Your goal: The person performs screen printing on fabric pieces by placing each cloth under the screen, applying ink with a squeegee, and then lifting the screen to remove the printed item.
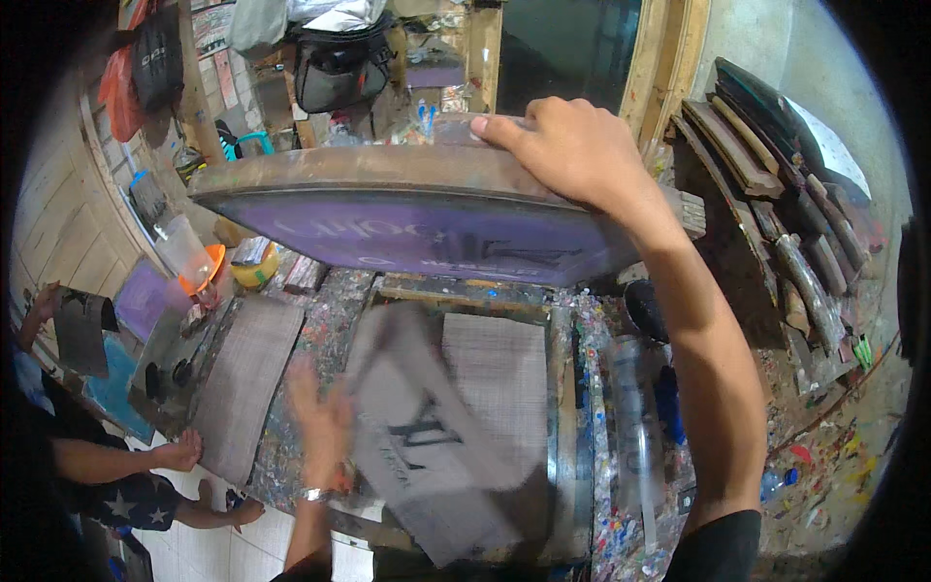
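R hand (582, 155) is clamping far screen-print frame (388, 175); L hand (322, 417) is blurring left of printed sheet (427, 470), can't tell grip; R slipping could be dropping frame, smudging print.

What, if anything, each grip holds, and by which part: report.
The right grip holds the wood-framed purple printing screen by its top edge, right of middle. The left grip is blurred beside the grey printed sheet; whether it holds that cannot be told.
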Available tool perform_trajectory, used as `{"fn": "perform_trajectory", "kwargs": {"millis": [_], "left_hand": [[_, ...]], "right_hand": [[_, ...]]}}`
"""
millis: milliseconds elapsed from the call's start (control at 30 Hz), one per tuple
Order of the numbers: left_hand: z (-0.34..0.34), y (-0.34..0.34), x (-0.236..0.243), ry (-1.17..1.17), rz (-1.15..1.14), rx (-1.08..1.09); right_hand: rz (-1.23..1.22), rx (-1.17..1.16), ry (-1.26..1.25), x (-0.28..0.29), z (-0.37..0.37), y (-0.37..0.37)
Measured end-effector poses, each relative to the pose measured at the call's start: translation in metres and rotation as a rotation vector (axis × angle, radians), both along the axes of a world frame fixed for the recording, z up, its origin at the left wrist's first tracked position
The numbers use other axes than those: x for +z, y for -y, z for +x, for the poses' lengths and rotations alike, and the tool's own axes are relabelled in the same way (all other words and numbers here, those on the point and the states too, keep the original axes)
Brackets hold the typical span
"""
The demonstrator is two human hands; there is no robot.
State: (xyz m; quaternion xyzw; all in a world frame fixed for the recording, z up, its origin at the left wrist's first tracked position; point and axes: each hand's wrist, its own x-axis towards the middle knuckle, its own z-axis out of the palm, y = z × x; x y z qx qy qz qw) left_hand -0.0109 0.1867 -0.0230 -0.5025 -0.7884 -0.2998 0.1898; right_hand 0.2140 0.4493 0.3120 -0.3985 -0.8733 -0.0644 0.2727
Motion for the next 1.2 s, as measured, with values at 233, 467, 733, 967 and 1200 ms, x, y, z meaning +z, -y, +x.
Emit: {"fn": "perform_trajectory", "kwargs": {"millis": [233, 467, 733, 967, 1200], "left_hand": [[-0.128, 0.121, 0.087, -0.483, -0.111, 0.606], [0.093, 0.081, -0.013, 0.015, -0.726, -0.752], [0.127, 0.081, -0.043, -0.013, -0.728, -0.746], [0.127, 0.079, -0.024, -0.053, -0.875, -0.732], [0.125, 0.077, -0.035, 0.12, -0.654, -0.785]], "right_hand": [[-0.03, -0.072, 0.026, 0.006, 0.007, 0.005], [-0.006, -0.048, 0.047, 0.009, 0.002, 0.002], [-0.09, -0.037, 0.026, 0.02, -0.001, -0.023], [-0.104, -0.028, 0.0, 0.025, -0.006, -0.041], [-0.095, -0.057, 0.061, 0.007, 0.013, 0.013]]}}
